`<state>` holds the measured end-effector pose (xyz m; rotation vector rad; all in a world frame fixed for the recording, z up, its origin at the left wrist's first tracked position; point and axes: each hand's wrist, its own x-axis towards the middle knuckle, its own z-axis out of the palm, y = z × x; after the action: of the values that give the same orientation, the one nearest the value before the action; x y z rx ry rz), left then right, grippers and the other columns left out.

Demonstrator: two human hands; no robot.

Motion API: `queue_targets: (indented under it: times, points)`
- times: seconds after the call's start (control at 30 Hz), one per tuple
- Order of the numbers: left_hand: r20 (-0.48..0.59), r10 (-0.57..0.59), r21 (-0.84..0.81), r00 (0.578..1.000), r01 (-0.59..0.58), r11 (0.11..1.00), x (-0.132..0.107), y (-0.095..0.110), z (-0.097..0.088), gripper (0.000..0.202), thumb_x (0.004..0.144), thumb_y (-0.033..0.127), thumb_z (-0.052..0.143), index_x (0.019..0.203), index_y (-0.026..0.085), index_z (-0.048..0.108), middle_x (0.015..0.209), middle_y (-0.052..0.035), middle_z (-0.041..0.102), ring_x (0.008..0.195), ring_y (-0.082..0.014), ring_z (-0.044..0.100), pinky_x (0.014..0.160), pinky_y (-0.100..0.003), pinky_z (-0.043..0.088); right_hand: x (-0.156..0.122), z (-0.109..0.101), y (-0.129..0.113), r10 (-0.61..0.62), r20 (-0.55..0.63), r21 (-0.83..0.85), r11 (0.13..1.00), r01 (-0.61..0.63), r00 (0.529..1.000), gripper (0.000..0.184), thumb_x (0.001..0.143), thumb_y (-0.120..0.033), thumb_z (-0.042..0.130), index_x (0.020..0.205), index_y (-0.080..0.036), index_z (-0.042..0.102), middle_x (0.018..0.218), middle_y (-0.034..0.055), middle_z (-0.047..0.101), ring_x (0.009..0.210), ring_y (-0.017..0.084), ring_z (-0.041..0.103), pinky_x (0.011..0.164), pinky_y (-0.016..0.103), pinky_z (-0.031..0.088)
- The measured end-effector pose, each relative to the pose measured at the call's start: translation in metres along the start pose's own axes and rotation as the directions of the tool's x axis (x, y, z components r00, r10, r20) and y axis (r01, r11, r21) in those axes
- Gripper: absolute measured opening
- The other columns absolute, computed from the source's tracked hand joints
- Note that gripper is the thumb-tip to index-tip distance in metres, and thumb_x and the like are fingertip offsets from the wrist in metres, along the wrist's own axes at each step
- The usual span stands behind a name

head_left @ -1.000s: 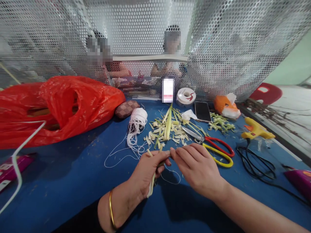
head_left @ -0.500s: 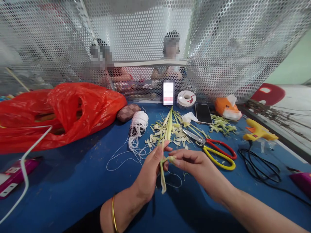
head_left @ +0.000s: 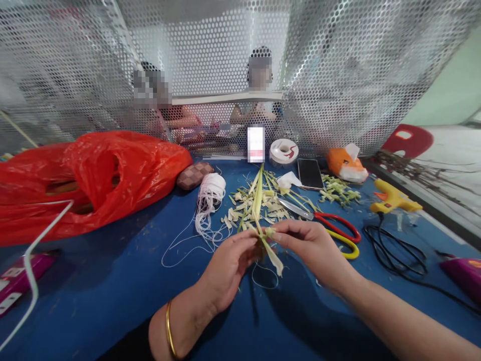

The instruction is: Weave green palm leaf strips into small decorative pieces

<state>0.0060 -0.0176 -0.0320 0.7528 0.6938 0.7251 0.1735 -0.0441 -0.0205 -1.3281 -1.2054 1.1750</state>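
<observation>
My left hand (head_left: pixel 233 260) is closed, its fingertips pinching a pale green leaf strip (head_left: pixel 271 258) whose wider, lighter end hangs toward me. From the other side, my right hand (head_left: pixel 310 245) pinches a small pale folded piece of leaf (head_left: pixel 269 232) beside that strip. Both hands meet just above the blue table, fingertips nearly touching. Beyond them, long yellow-green leaves (head_left: pixel 257 193) lie on a heap of leaf scraps (head_left: pixel 276 203). Scissors with one red and one yellow handle (head_left: pixel 340 225) rest right of the heap, partly behind my right hand. A loop of thin thread (head_left: pixel 265 278) shows below my fingers.
A ball of white string (head_left: pixel 211 190) and a red plastic bag (head_left: pixel 128 165) are on the left. To the right lie a phone (head_left: pixel 310 173), a yellow glue gun (head_left: pixel 394 198) with black cord, and an orange tissue pack (head_left: pixel 346 163). Two people sit behind the perforated sheet (head_left: pixel 225 60).
The hanging strip has swung from straight down to slanting right. My left hand has turned and its fingertips sit closer to the right ones. The view has shifted slightly.
</observation>
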Motion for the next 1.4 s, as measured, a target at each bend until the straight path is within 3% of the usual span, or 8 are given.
queue_targets:
  times: [0.1, 0.3, 0.43, 0.57, 0.77, 0.9, 1.13, 1.4]
  points:
    - [-0.062, -0.003, 0.122, 0.998, 0.011, 0.993, 0.003, -0.001, -0.003, 0.024, 0.081, 0.037, 0.071, 0.086, 0.015, 0.075, 0.081, -0.0058, 0.070, 0.077, -0.0144, 0.062, 0.082, -0.029, 0.045, 0.000, -0.003, 0.000, -0.093, 0.020, -0.084, 0.992, 0.095, 0.995, 0.017, 0.077, -0.035, 0.069, 0.074, -0.019, 0.073, 0.076, 0.0043, 0.071, 0.074, 0.019, 0.063, 0.071, 0.033, 0.050]
    - [-0.131, -0.042, 0.114, 0.990, 0.057, 0.992, 0.004, -0.002, -0.004, 0.031, 0.064, 0.044, 0.084, 0.070, 0.016, 0.071, 0.071, -0.0003, 0.067, 0.066, -0.0116, 0.063, 0.073, -0.026, 0.044, -0.001, -0.002, 0.005, -0.271, 0.060, -0.152, 0.949, 0.277, 0.961, 0.013, 0.083, -0.029, 0.065, 0.076, -0.021, 0.073, 0.082, 0.0039, 0.070, 0.079, 0.019, 0.064, 0.077, 0.033, 0.049]
    - [-0.187, -0.016, 0.097, 0.982, 0.034, 0.995, 0.005, -0.002, -0.005, 0.031, 0.055, 0.039, 0.089, 0.072, 0.018, 0.074, 0.072, -0.0010, 0.069, 0.065, -0.0125, 0.063, 0.073, -0.027, 0.045, -0.001, -0.001, 0.006, -0.222, -0.003, -0.069, 0.973, 0.221, 0.975, 0.010, 0.078, -0.029, 0.069, 0.073, -0.021, 0.074, 0.083, 0.0038, 0.068, 0.083, 0.019, 0.062, 0.076, 0.032, 0.049]
    - [-0.183, 0.072, 0.202, 0.981, -0.034, 0.979, 0.004, -0.003, -0.003, 0.021, 0.064, 0.032, 0.084, 0.077, 0.017, 0.077, 0.071, -0.0037, 0.071, 0.067, -0.0129, 0.060, 0.076, -0.028, 0.045, -0.004, 0.001, 0.005, -0.162, -0.029, -0.077, 0.984, 0.159, 0.986, 0.015, 0.079, -0.030, 0.068, 0.070, -0.021, 0.075, 0.076, 0.0031, 0.063, 0.075, 0.018, 0.059, 0.069, 0.032, 0.046]
    - [-0.180, 0.158, 0.318, 0.971, -0.094, 0.943, 0.001, -0.001, 0.000, 0.011, 0.067, 0.026, 0.080, 0.076, 0.021, 0.079, 0.070, -0.0038, 0.072, 0.069, -0.0156, 0.060, 0.077, -0.031, 0.045, -0.011, 0.004, 0.006, -0.321, 0.000, -0.294, 0.905, 0.307, 0.947, 0.019, 0.088, -0.023, 0.059, 0.089, -0.024, 0.078, 0.085, 0.0047, 0.065, 0.080, 0.018, 0.061, 0.071, 0.031, 0.048]
    - [-0.207, 0.174, 0.332, 0.963, -0.099, 0.938, 0.000, -0.001, 0.001, 0.008, 0.067, 0.027, 0.079, 0.074, 0.021, 0.079, 0.068, -0.0039, 0.071, 0.069, -0.0161, 0.060, 0.076, -0.032, 0.045, -0.013, 0.005, 0.006, -0.351, 0.065, -0.352, 0.868, 0.351, 0.934, 0.024, 0.092, -0.022, 0.053, 0.099, -0.024, 0.076, 0.088, 0.0053, 0.066, 0.082, 0.018, 0.062, 0.071, 0.030, 0.049]
    - [-0.184, 0.168, 0.304, 0.968, -0.107, 0.947, 0.001, -0.003, 0.002, 0.007, 0.065, 0.022, 0.079, 0.072, 0.020, 0.079, 0.069, -0.0038, 0.072, 0.070, -0.0161, 0.061, 0.078, -0.032, 0.047, -0.016, 0.003, 0.002, -0.352, -0.032, -0.431, 0.849, 0.305, 0.935, 0.009, 0.085, -0.022, 0.060, 0.082, -0.020, 0.068, 0.075, 0.0018, 0.068, 0.067, 0.015, 0.062, 0.062, 0.027, 0.048]
    - [-0.181, 0.157, 0.275, 0.971, -0.103, 0.956, 0.000, -0.006, 0.004, 0.006, 0.065, 0.021, 0.079, 0.071, 0.021, 0.079, 0.071, -0.0041, 0.073, 0.071, -0.0158, 0.062, 0.078, -0.032, 0.048, -0.013, -0.002, -0.001, -0.375, 0.061, -0.464, 0.810, 0.359, 0.925, 0.016, 0.083, -0.017, 0.057, 0.076, -0.022, 0.071, 0.074, 0.0021, 0.069, 0.067, 0.016, 0.063, 0.062, 0.029, 0.048]
